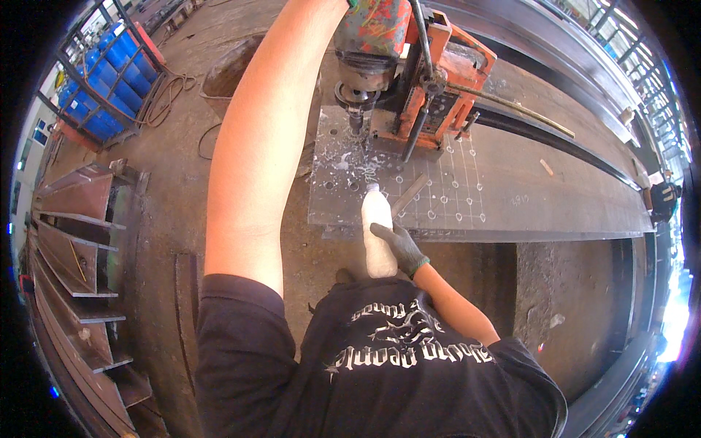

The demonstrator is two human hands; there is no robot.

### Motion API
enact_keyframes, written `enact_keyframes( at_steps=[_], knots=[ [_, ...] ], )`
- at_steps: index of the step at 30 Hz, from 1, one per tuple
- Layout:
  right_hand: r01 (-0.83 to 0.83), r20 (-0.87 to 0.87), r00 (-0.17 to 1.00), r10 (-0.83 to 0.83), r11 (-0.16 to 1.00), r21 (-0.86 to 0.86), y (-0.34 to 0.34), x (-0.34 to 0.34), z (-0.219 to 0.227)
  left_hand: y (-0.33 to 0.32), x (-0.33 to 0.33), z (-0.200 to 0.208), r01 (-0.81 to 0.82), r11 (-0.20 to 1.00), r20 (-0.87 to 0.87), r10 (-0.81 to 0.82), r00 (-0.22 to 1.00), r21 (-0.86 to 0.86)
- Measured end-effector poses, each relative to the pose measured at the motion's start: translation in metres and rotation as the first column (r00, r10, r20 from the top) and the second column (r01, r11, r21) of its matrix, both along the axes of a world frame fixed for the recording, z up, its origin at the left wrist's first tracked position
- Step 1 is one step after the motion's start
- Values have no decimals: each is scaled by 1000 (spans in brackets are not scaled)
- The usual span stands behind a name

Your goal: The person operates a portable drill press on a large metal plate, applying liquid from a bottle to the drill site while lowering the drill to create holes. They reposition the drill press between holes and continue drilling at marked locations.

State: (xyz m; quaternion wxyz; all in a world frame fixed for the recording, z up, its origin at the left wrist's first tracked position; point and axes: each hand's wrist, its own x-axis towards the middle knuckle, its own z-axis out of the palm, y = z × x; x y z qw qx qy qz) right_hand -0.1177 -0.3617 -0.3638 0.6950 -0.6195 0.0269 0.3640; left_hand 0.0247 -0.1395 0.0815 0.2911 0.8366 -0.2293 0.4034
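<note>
My right hand (395, 246), in a dark glove with a green cuff, is wrapped round a plastic bottle (377, 219) of milky white liquid. The bottle's narrow top points at the drill. My left arm reaches up past the drill's motor body (372, 29); only the green glove cuff (353, 4) shows at the upper edge, and those fingers are out of sight. The drill, on an orange stand (438, 87), has its bit (356, 120) over a steel plate (332, 201). White splashes and shavings lie around the bit. Chalk lines and circles mark the plate.
A flat metal strip (409, 193) lies on the plate beside the bottle. A long steel beam (555, 182) extends right. Blue gas cylinders (109, 80) stand in a rack at far left, near a hose (164, 102). Ribbed steel sections (80, 270) lie left.
</note>
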Motion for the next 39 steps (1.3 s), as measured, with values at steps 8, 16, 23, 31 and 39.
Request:
enact_keyframes(
  at_steps=[8, 16, 23, 31, 39],
  knots=[
    [36, -45, 998, -34, 998, 49, -1, 5, -2, 2, 6, -2, -60, 997, 86, 55, 995, 52],
    [37, -130, 991, -32, 999, 35, -2, 5, -3, 4, 9, -4, -23, 1000, 67, 23, 997, 8],
    [22, -133, 991, -19, 999, 26, -6, 9, -9, 2, 10, -6, 3, 1000, 62, -2, 998, -10],
    [7, -52, 999, -6, 1000, 5, -6, 13, -9, 0, 8, -6, 29, 999, 26, -28, 999, -27],
    [34, -45, 999, -31, 998, 58, -3, 14, 1, 0, 3, -9, 98, 989, -48, -104, 993, -115]
  ],
)
